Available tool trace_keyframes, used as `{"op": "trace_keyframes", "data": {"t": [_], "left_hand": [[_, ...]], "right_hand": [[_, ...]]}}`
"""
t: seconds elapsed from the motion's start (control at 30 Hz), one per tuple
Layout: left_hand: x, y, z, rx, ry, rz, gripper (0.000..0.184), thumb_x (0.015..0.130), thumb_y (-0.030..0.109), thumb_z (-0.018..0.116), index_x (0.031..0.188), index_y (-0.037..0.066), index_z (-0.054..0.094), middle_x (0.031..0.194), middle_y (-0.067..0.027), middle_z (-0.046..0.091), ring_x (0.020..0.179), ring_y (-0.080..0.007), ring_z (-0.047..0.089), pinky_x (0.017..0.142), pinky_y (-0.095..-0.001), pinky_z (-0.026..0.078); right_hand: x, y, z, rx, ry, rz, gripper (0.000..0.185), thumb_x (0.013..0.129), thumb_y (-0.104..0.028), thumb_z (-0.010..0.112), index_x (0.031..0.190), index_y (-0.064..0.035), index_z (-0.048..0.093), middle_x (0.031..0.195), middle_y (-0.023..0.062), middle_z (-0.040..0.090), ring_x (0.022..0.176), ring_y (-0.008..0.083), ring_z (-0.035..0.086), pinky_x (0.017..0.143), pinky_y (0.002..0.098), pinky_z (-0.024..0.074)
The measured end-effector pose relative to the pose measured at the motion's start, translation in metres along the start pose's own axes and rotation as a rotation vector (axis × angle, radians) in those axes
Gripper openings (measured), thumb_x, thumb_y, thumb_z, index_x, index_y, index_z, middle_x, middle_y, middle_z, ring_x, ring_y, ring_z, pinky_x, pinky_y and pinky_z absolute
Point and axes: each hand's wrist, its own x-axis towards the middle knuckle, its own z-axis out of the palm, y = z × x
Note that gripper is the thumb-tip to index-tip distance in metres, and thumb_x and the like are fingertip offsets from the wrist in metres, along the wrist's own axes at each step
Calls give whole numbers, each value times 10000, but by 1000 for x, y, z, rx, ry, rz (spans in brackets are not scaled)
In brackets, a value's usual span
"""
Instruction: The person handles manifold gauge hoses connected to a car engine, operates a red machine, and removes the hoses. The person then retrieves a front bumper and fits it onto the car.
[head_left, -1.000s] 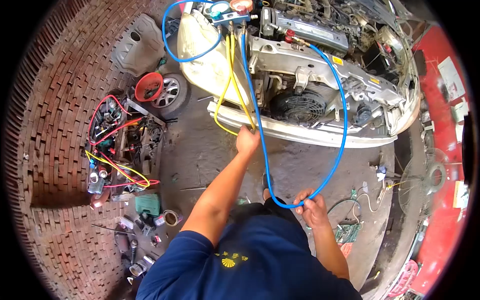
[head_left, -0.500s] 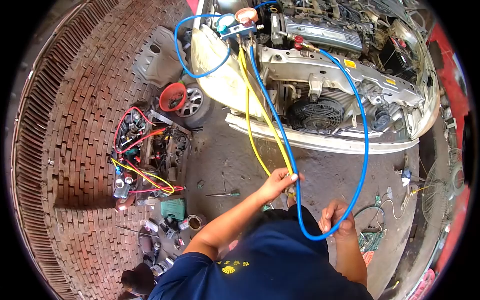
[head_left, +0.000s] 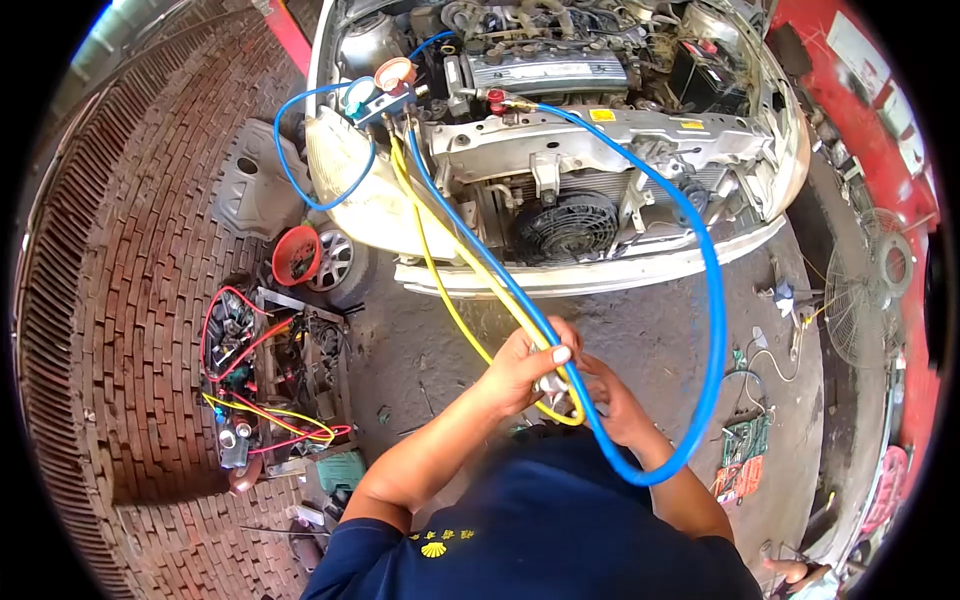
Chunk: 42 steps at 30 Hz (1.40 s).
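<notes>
My left hand [head_left: 522,372] is closed around the blue hose [head_left: 717,290] and the yellow hose [head_left: 437,265], thumb on top. A small silvery metal fitting [head_left: 549,384] shows under that thumb. Beside it, my right hand [head_left: 617,408] is brought up close, its fingers curled and partly hidden behind the blue hose; what they hold cannot be made out. Both hoses run up to a gauge manifold [head_left: 384,100] with two round dials, resting at the car's front corner. From a red coupler [head_left: 496,101] at the engine, the blue hose loops down past my right arm.
Ahead stands a car with its front bumper beam [head_left: 600,278], radiator fan [head_left: 566,228] and engine [head_left: 545,73] exposed. To the left are a red bowl [head_left: 296,255], a wheel [head_left: 335,258] and a tool crate [head_left: 317,350]. A standing fan [head_left: 866,285] and a green tool case [head_left: 745,440] are right.
My right hand has moved left and up to meet my left hand. The yellow hose now bends in a loop below my left hand. The view has shifted, so the car sits further left.
</notes>
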Motion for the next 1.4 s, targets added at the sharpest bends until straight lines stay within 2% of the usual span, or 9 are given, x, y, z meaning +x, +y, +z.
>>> {"op": "trace_keyframes", "data": {"t": [0.1,0.2,0.27,0.3,0.47,0.6,0.8,0.97,1.4], "left_hand": [[8,9,12,20,82,-98,172,955,194,737,992,74,619,920,-4,599,864,-94,566,764,-269,479],[16,11,18,37,111,-134,156,967,171,730,1028,69,631,897,18,602,847,-78,560,759,-256,466],[20,12,23,143,189,-39,149,967,172,712,1038,80,619,930,-25,624,731,-87,587,522,-219,453],[20,12,24,134,203,-12,132,969,164,711,1033,83,629,939,-12,634,765,-89,591,553,-225,463],[20,24,33,39,201,-26,118,969,179,714,998,93,639,947,-15,638,803,-100,598,613,-243,484],[37,29,45,14,162,-18,150,968,203,717,1030,95,634,926,-29,657,768,-124,653,604,-249,509],[94,49,73,-96,158,18,212,982,264,712,1088,110,611,865,-76,686,745,-109,677,513,-217,446],[166,60,85,-173,103,93,250,995,294,693,1130,87,650,858,-117,700,701,-164,654,547,-253,463],[329,53,44,-97,303,102,269,951,278,757,1141,105,675,921,-30,689,691,-99,615,485,-214,430]], "right_hand": [[19,-42,27,-91,-106,-110,930,811,-22,830,1576,-95,307,1528,128,445,1146,161,606,891,348,560],[19,-29,26,182,-90,4,738,860,-311,847,1448,-37,495,1350,136,603,1016,177,654,857,346,560],[15,-8,11,617,-549,80,756,880,-671,697,1168,28,677,1045,124,715,848,192,674,811,332,549],[8,-31,8,660,-428,211,952,843,-870,498,937,51,721,849,116,726,741,188,671,755,310,536],[-13,-37,-56,114,159,59,188,925,-166,707,1013,-2,679,847,24,636,777,72,570,724,273,496],[19,-119,-85,-334,521,-194,183,883,51,675,1042,-39,672,958,14,637,885,107,591,807,276,485],[110,-221,-169,-1160,604,-742,173,929,-126,687,1048,-1,678,1014,178,650,995,378,643,881,411,512],[189,-250,-235,-1129,601,-822,189,983,-186,663,1088,-30,679,1012,177,688,939,387,676,815,447,534],[292,-138,-379,-900,442,-225,281,987,-137,638,1233,-5,600,1010,114,704,1000,202,684,871,339,552]]}}
